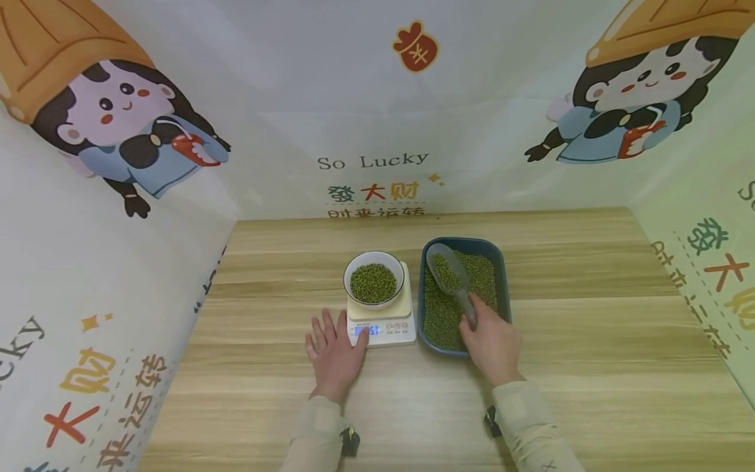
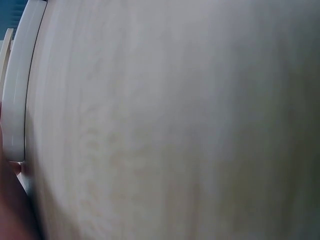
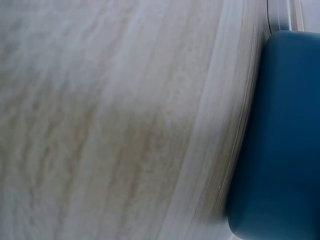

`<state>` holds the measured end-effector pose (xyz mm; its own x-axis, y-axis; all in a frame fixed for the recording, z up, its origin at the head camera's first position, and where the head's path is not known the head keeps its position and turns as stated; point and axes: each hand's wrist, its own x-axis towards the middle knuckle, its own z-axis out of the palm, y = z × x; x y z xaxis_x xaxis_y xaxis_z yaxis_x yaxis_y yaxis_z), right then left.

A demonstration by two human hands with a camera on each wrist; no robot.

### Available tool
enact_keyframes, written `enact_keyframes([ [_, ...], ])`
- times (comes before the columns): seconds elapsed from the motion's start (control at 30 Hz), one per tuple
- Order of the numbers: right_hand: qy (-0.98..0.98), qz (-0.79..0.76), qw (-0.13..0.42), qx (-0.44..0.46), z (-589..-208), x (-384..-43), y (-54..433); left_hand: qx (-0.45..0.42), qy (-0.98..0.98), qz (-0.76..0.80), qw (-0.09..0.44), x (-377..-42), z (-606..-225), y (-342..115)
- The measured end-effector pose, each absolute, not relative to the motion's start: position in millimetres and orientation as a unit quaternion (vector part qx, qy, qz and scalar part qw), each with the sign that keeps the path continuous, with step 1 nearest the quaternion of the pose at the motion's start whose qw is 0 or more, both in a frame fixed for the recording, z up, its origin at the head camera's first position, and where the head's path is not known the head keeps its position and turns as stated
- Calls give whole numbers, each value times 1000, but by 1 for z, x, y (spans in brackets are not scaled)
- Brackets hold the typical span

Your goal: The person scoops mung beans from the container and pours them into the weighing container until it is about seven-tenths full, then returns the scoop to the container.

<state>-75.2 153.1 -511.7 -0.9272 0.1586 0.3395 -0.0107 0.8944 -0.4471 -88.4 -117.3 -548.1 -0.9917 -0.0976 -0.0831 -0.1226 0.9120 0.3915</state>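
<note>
My right hand (image 1: pixel 494 346) grips the handle of a translucent scoop (image 1: pixel 465 304), which holds some green mung beans (image 1: pixel 446 274). Under the scoop is a dark blue tub (image 1: pixel 505 288) of the same beans; its blue side (image 3: pixel 280 140) fills the right of the right wrist view. To the left, a white bowl (image 1: pixel 350 265) with a dark rim, partly filled with mung beans, stands on a kitchen scale (image 1: pixel 407 334). Fingers spread, my left hand (image 1: pixel 337 359) lies at the scale's front left corner, its thumb by the lit display (image 1: pixel 367 330).
Everything stands on a wood-grain table (image 1: pixel 590 301). A printed cloth (image 1: pixel 283 118) with cartoon figures and lettering walls it off at the back and both sides. In the left wrist view, the scale's white edge (image 2: pixel 19 95) runs along the left.
</note>
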Motion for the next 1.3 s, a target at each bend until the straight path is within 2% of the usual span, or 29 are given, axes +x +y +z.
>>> enact_keyframes([
  [1.3,-951,224,209,-35,-513,-75,152,-57,977,204,28,-90,-552,-118],
])
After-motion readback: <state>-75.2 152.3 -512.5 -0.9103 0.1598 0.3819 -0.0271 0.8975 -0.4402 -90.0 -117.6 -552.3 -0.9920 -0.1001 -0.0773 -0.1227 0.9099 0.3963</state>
